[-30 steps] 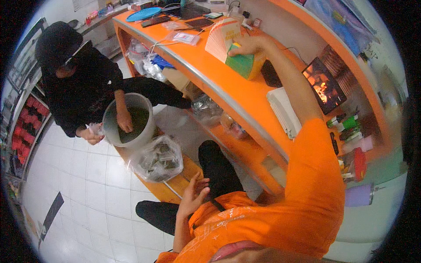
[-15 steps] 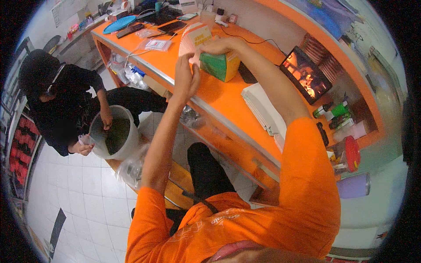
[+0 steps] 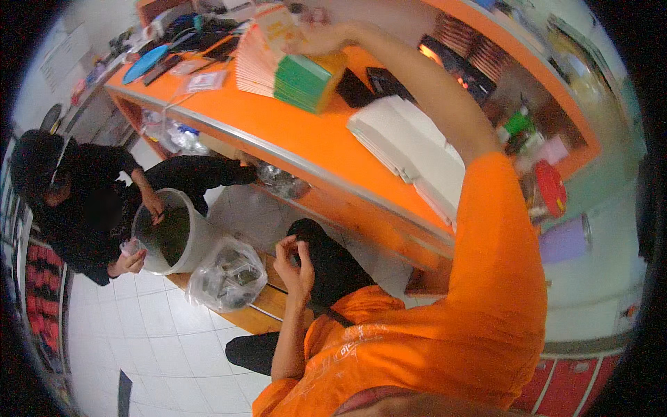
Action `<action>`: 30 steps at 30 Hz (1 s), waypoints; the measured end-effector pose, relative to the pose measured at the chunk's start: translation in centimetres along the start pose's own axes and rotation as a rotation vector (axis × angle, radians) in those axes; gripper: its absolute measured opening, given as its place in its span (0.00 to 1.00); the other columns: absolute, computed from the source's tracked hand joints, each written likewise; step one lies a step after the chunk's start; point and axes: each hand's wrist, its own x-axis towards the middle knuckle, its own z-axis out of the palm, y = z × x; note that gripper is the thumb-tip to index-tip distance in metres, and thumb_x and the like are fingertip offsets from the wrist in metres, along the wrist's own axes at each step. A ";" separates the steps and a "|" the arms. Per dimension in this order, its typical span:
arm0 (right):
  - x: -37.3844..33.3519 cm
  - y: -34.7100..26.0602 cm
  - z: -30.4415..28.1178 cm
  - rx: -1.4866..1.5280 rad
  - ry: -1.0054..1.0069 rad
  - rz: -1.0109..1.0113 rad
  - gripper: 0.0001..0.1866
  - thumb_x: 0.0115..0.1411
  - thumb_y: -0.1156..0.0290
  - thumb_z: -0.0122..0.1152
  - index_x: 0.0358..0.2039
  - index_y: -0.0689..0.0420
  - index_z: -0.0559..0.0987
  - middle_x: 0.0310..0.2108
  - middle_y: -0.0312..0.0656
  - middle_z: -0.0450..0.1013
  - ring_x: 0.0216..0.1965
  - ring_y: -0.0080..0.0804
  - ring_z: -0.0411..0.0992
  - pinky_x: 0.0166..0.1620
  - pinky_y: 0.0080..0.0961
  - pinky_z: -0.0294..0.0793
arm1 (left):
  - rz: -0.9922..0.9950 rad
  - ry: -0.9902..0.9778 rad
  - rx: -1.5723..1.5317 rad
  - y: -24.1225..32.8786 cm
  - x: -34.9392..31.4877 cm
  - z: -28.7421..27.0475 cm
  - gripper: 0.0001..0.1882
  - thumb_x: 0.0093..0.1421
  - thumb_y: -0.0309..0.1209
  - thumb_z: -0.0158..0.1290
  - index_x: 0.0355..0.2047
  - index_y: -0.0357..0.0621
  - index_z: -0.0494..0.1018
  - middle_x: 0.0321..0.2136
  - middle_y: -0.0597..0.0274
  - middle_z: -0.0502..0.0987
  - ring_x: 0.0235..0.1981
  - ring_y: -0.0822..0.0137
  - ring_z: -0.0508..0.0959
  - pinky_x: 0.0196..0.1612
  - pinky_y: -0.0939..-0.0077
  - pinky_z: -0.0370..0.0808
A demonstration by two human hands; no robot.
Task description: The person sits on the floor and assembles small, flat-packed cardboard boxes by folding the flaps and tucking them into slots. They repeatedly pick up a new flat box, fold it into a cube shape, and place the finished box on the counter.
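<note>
My right hand [image 3: 321, 40] reaches across the orange table to a fanned stack of folded paper packets [image 3: 302, 82]. The stack shows green and yellow faces and pinkish-white edges. Motion blur smears that hand at the stack's upper side, so its grip is unclear. Low in front of my body, near my dark-clad knee, is my left hand [image 3: 295, 270]. Its fingers curl loosely, with a gap to the thumb and nothing visible between them. A pile of off-white sheets or flat bags [image 3: 399, 132] lies on the table nearer my right arm.
At left, a person in black [image 3: 83, 201] reaches into a white bucket [image 3: 201, 233] of dark green material. A clear plastic bag [image 3: 229, 274] rests on the wooden bench beside it. A lit screen [image 3: 458, 69], a green bottle [image 3: 517, 124] and a red-lidded container [image 3: 550, 187] stand at right.
My left hand has come away from the packets and dropped toward my lap. My right hand stays by the stack, which now shows more fanned edges. The view has shifted.
</note>
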 end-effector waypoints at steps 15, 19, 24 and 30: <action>-22.5 -11.9 -0.4 0.016 -0.397 0.774 0.36 0.46 0.36 0.70 0.08 0.57 0.69 0.10 0.34 0.62 0.12 0.28 0.66 0.15 0.28 0.68 | -0.449 -0.237 -0.028 -17.2 -13.7 -3.0 0.07 0.62 0.27 0.56 0.29 0.36 0.73 0.27 0.62 0.76 0.28 0.72 0.74 0.35 0.77 0.71; -22.7 -12.1 0.1 0.113 -0.333 0.811 0.36 0.44 0.36 0.72 0.08 0.58 0.69 0.10 0.36 0.62 0.12 0.30 0.66 0.15 0.31 0.68 | -0.483 -0.188 -0.100 -16.6 -14.1 -3.9 0.07 0.62 0.27 0.56 0.30 0.36 0.73 0.29 0.61 0.77 0.31 0.71 0.74 0.38 0.76 0.71; -21.6 -15.8 -0.4 0.038 -0.373 0.734 0.33 0.49 0.42 0.67 0.19 0.67 0.76 0.20 0.51 0.75 0.20 0.43 0.75 0.23 0.38 0.73 | -0.496 -0.212 -0.047 -16.1 -14.0 -4.4 0.08 0.63 0.29 0.56 0.32 0.36 0.73 0.32 0.61 0.77 0.33 0.71 0.74 0.41 0.75 0.70; -21.8 -14.3 2.5 -0.120 -0.415 0.535 0.24 0.59 0.53 0.57 0.28 0.66 0.81 0.29 0.54 0.78 0.31 0.48 0.78 0.37 0.41 0.77 | -0.477 -0.292 -0.083 -17.0 -14.1 -4.3 0.08 0.63 0.30 0.56 0.32 0.36 0.74 0.31 0.63 0.76 0.34 0.71 0.73 0.40 0.76 0.69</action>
